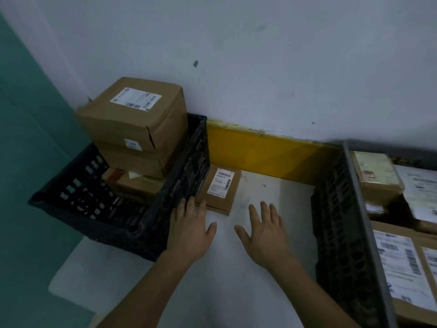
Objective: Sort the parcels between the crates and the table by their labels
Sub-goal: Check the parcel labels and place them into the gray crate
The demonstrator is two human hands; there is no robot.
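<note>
A small flat brown parcel with a white barcode label lies on the white table, beside the left black crate. My left hand is flat with straight fingers, its fingertips at the parcel's near left corner. My right hand hovers spread over the table, a little to the right of the parcel and apart from it. The left crate holds stacked brown boxes; the top box carries a white label. The right black crate holds several labelled parcels.
A yellow strip runs along the base of the white wall behind the table. A teal surface fills the left side. The two crates flank a bare patch of table where my hands are.
</note>
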